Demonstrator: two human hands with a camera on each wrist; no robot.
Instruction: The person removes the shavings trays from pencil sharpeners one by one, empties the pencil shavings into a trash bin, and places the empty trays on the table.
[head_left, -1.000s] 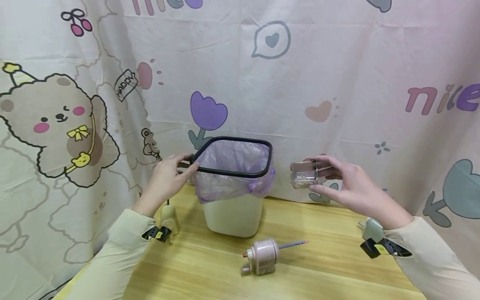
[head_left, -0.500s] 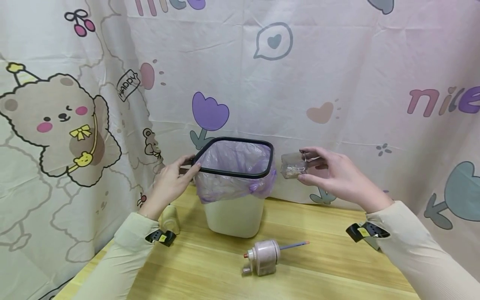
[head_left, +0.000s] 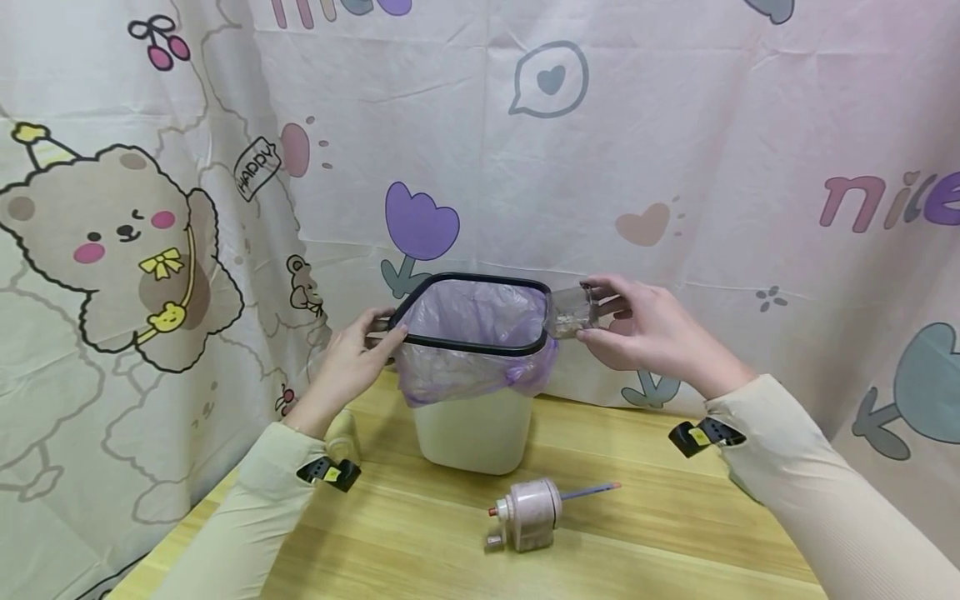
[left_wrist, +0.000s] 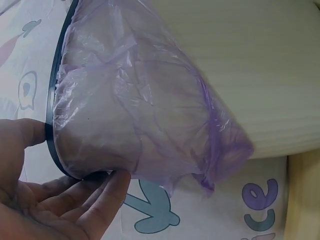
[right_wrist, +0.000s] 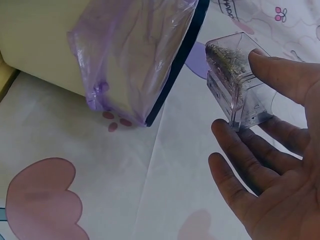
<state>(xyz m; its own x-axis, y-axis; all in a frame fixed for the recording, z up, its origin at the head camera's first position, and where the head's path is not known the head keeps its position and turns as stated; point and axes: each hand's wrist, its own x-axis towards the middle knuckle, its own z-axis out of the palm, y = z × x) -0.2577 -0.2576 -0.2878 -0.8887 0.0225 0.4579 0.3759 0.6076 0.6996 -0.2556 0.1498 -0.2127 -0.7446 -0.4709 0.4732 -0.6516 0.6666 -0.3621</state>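
A white trash bin (head_left: 472, 437) stands on the table, lined with a translucent purple bag (head_left: 457, 375) under a black rim (head_left: 472, 344). My left hand (head_left: 348, 367) pinches the rim's left side, thumb on one side and fingers beneath in the left wrist view. Between thumb and fingertips, my right hand (head_left: 648, 329) holds a small clear plastic shavings box (head_left: 572, 312) at the rim's right edge. Pencil shavings (right_wrist: 230, 60) show inside the box in the right wrist view. A pink crank pencil sharpener (head_left: 532, 512) lies in front of the bin, with a purple pencil (head_left: 588, 492) sticking out of it.
Behind the left forearm is a yellowish object (head_left: 343, 433), partly hidden. Something pale (head_left: 742, 483) sits mostly hidden behind the right sleeve. A printed curtain (head_left: 675, 125) hangs close behind the wooden table (head_left: 622, 542).
My right hand has moved left and slightly up, carrying the shavings box from beside the bin to its rim. My left hand keeps its grip on the rim.
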